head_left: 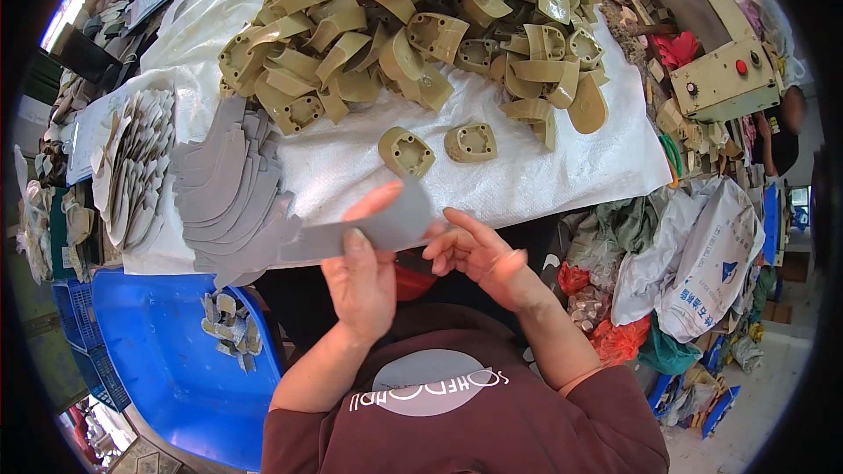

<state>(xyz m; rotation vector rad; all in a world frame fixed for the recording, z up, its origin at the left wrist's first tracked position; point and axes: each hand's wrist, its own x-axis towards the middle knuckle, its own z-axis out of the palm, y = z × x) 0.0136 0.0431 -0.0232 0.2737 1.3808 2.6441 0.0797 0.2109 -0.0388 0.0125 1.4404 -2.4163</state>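
Head view, looking down over a white woven sheet covering the worktop. Left hand pinching a thin grey curved strip of flexible sheet material, thumb on the near face, fingers curled behind the far face, clamped firmly around its middle. Right hand at the strip's right end, fingertips just touching or about to touch the edge; hard to tell whether actually gripping, fingers loosely bent and narrow rather than spread. Strip held in the air just in front of the worktop's near edge, above the lap, left tip reaching toward a fanned stack of similar grey strips lying on the sheet. Directly beyond the hands, two small olive-tan moulded plastic heel blocks set apart from a big heap of the same olive-tan heel blocks. Further left, a second pile of pale cardboard-like cutouts; below it, a blue plastic crate with a few scraps inside. For doing this well, probably best: keep the strip taut between both hands, avoid creasing at the pinch, check which curved edge faces up before bringing it to a block, take only one strip so none cling together. Risk, judging from the flimsy look: bending or slipping if held only by the left thumb.
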